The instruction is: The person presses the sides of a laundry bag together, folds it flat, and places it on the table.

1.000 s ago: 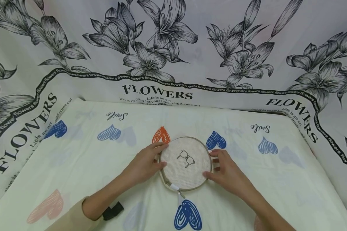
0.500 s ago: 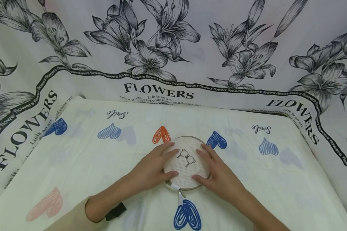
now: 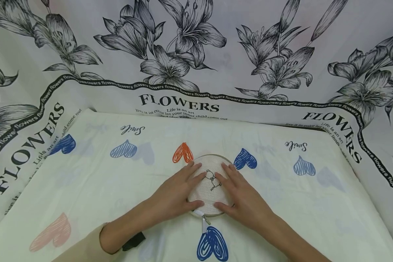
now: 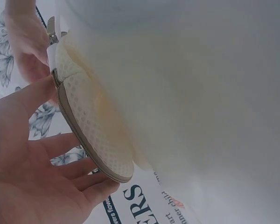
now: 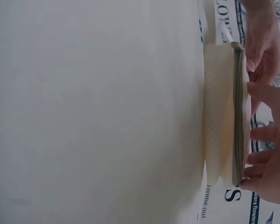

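A round cream mesh laundry bag [image 3: 211,198] with a line drawing on top lies at the middle of the table. My left hand [image 3: 180,191] rests on its left side, fingers spread over the top. From the other side my right hand [image 3: 245,198] rests on it the same way, thumb low and fingertips partly over the drawing. A brown zipper [image 4: 84,144] runs round the rim in the left wrist view, and the puller [image 3: 206,220] hangs toward me. Seen side-on in the right wrist view, the bag's mesh side wall [image 5: 217,107] stands below the zipper.
A pale cloth [image 3: 95,196] printed with hearts covers the table. Behind it and at both sides hangs a white curtain [image 3: 226,76] with black flowers and lettering. A black strap [image 3: 134,241] shows by my left sleeve [image 3: 88,244].
Both hands have moved inward from gripping the bag's edges to resting on its top, fingers spread. The bag stays at the same place.
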Tool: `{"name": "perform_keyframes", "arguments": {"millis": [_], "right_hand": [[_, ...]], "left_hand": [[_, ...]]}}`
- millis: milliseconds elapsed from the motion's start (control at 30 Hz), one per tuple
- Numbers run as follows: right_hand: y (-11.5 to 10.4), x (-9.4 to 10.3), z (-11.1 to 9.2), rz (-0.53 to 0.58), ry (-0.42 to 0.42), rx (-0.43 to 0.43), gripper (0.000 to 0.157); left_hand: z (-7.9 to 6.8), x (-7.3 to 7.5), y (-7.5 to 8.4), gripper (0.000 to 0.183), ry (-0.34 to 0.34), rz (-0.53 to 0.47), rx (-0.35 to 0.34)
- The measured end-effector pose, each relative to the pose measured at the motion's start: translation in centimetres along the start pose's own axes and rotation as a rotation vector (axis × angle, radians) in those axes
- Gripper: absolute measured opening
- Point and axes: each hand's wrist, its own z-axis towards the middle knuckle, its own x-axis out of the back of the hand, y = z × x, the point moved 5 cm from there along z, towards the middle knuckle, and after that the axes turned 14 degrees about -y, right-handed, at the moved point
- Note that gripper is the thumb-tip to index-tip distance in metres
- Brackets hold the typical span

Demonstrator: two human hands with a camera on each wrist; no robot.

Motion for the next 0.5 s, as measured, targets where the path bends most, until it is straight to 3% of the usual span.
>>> {"name": "perform_keyframes", "arguments": {"millis": [500], "right_hand": [[-0.44, -0.62, 0.46, -0.103, -0.009, 0.074, 0.081]], "left_hand": [[-0.16, -0.58, 0.33, 0.088, -0.069, 0.086, -0.070]]}}
